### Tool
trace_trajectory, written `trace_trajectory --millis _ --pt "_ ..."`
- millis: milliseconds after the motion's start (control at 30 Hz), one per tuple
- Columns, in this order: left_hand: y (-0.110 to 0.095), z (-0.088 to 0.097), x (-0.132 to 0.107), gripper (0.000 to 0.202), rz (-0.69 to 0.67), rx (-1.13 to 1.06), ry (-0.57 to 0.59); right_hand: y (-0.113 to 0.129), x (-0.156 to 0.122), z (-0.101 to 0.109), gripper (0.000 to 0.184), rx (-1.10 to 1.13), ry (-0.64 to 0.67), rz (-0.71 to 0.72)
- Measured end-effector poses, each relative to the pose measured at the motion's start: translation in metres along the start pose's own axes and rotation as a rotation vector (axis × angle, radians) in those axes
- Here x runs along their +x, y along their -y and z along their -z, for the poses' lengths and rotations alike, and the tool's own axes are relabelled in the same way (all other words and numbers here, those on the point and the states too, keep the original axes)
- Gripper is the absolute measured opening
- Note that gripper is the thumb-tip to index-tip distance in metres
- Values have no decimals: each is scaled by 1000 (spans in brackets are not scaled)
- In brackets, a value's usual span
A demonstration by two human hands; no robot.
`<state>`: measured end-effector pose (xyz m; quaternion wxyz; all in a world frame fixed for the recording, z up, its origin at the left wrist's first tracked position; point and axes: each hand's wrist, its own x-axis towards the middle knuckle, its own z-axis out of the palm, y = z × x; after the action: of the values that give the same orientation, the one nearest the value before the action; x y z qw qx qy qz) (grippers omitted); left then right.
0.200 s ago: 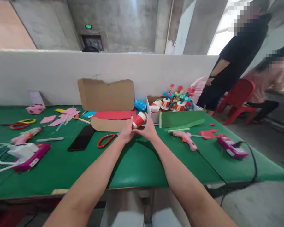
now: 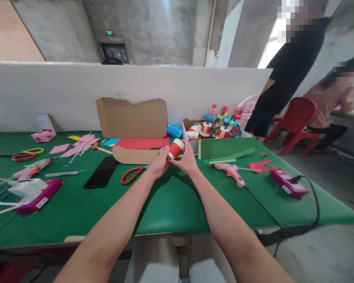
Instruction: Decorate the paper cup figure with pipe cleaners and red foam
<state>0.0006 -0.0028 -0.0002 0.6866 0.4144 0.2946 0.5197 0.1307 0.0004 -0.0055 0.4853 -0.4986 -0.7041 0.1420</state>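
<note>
Between my two hands a small red and white paper cup [image 2: 176, 149] is held tilted above the green table. My left hand [image 2: 160, 163] grips its lower left side, and my right hand [image 2: 187, 158] wraps round its right side. Both hands are closed on the cup. Just left of my left hand lie red-handled scissors [image 2: 131, 175], their blades partly hidden by the hand. Behind the hands sit red card sheets [image 2: 141, 143] and a strip of brown cardboard [image 2: 134, 155].
A box [image 2: 191, 146] of cup figures stands behind on the right, a green sheet [image 2: 224, 148] before it. A pink glue gun [image 2: 230, 173] trails its cord near a purple power strip [image 2: 289, 184]. A black phone [image 2: 101, 172] lies left. A person in black [image 2: 292, 67] stands beyond the table.
The cup has shifted slightly right and turned a little more upright in my hands. The standing person at the right has leaned or moved slightly left.
</note>
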Motion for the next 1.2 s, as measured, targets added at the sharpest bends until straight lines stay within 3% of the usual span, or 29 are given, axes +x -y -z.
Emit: trace_trajectory --millis 100,200,267,367,467,567,733,1200 --pt "-7 10 2 53 -55 191 -145 0 1 8 91 47 61 -13" --pt "-20 25 3 44 -211 397 -321 4 1 15 86 126 262 53" --pt "-29 33 3 37 -304 483 -362 6 -1 17 85 153 373 101" --pt "-40 38 -1 30 -370 540 -338 10 -2 18 86 157 427 136" --pt "-43 37 -4 27 -337 600 -274 11 -2 17 86 151 437 136" --pt "-41 34 -4 25 -288 622 -258 11 -2 18 85 152 444 139" --pt "-39 34 -1 22 -349 610 -292 12 -2 18 84 152 454 154" --pt "-37 37 -3 25 -299 693 -169 18 -5 21 79 119 530 167"
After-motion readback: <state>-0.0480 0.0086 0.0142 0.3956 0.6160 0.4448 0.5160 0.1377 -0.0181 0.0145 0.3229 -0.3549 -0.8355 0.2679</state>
